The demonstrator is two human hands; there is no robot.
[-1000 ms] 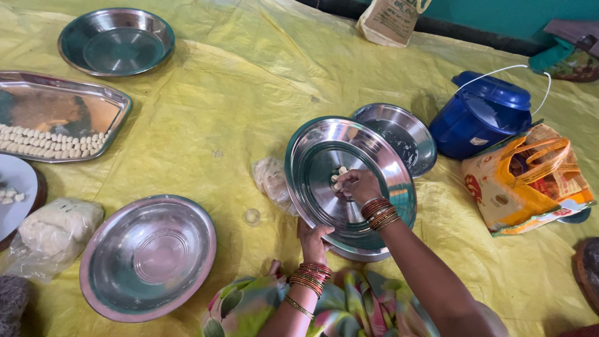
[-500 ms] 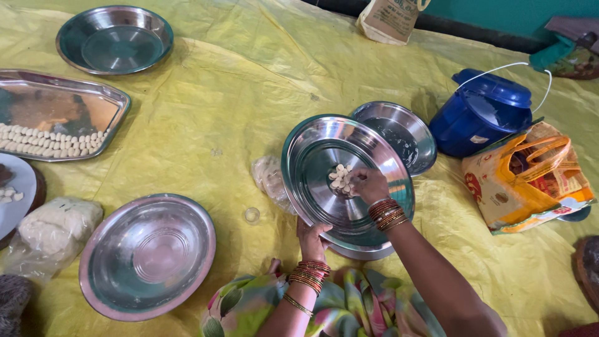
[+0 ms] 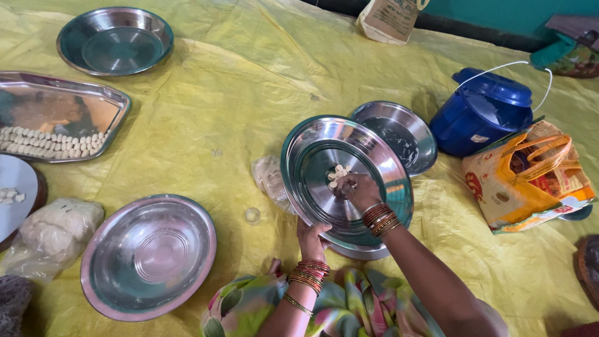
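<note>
A round steel plate [image 3: 324, 156] is tilted up toward me. My left hand [image 3: 311, 237] grips its near rim from below. My right hand [image 3: 357, 189], with red bangles at the wrist, rests on the plate's face with its fingers closed over several small pale dough pieces [image 3: 337, 175] at the plate's middle. A second steel plate [image 3: 365, 253] shows just under the tilted one's lower edge.
A steel bowl [image 3: 399, 134] lies behind the tilted plate, a blue lidded pail [image 3: 480, 115] and an orange bag [image 3: 530, 178] to the right. At left are a wide steel bowl [image 3: 150, 253], a tray [image 3: 68, 109] with rows of dough pieces, a bagged dough lump [image 3: 53, 228] and a far bowl [image 3: 115, 40].
My right hand has slid a little down the plate's face, gathering the dough pieces under its fingers. The plate stays tilted in my left hand.
</note>
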